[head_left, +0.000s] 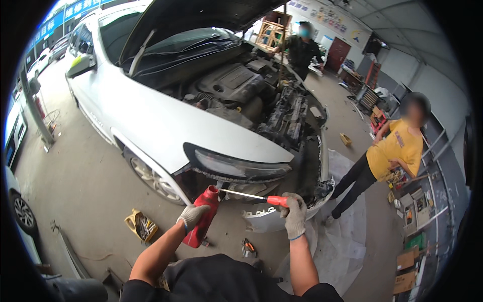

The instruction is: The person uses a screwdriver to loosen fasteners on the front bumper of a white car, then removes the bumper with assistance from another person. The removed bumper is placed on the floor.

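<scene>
Both my hands wear pale knit work gloves. My left hand (193,216) is closed around a red plastic bottle (205,221), which stands tilted with its mouth up. In my right hand (296,217) is a screwdriver (277,201) with a red handle and a long metal shaft. The shaft points left, and its tip is at or close to the bottle's mouth; I cannot tell whether it goes in. Just beyond my hands is the front corner of a white car (166,126), with its headlight (234,166) and the exposed engine bay (231,85) under a raised hood.
A detached bumper (269,221) lies on plastic sheeting (347,241) at the right. A cut yellow jug (133,221) with tools stands at the left; pliers (247,246) lie below my hands. One person (397,151) stands right, another (300,53) behind the car's front.
</scene>
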A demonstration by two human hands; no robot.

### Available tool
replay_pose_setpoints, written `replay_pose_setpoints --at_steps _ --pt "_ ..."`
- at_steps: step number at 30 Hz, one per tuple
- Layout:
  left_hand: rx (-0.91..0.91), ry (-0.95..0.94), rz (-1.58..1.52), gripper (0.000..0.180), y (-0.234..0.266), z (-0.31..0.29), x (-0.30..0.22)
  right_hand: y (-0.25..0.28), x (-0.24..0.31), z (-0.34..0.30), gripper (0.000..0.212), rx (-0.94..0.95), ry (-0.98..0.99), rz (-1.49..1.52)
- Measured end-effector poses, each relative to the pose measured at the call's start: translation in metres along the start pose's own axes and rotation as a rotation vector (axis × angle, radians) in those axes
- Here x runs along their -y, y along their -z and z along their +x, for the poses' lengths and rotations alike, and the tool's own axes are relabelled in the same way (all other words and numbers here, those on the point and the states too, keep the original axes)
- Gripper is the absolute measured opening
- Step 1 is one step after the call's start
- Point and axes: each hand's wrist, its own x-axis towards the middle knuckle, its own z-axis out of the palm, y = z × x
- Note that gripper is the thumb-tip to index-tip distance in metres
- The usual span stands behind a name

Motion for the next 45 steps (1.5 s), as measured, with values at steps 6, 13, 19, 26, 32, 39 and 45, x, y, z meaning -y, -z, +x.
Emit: replay_pose_setpoints --at_steps 6,13,19,26,32,39,45 --pt "0.058 -0.046 -0.158 0.048 -0.005 0.014 0.02 0.0 -0.001 -0.008 0.021 -0.006 -0.004 0.054" --pt "0.092 -0.041 -0.187 0.043 -0.006 0.001 0.011 0.002 -0.003 -0.014 0.021 -0.023 -0.007 0.055" --pt "0.041 -0.043 -0.164 0.043 -0.003 -0.011 0.002 0.0 -0.004 -0.016 0.023 -0.005 0.011 0.047" --pt "0.047 -0.056 -0.145 0.044 0.0 -0.001 0.002 0.007 -0.025 -0.015 0.027 0.03 0.059 0.075" --pt "0.057 -0.037 -0.14 0.049 0.002 0.0 -0.004 0.0 -0.022 -0.016 0.025 0.033 0.071 0.106" --pt "0.048 -0.014 -0.205 0.046 0.002 -0.005 -0.018 -0.001 -0.02 -0.02 0.029 0.084 0.07 0.084" --pt "0.046 -0.009 -0.219 0.045 0.002 0.013 -0.01 -0.003 -0.023 -0.026 0.028 0.076 0.088 0.051"
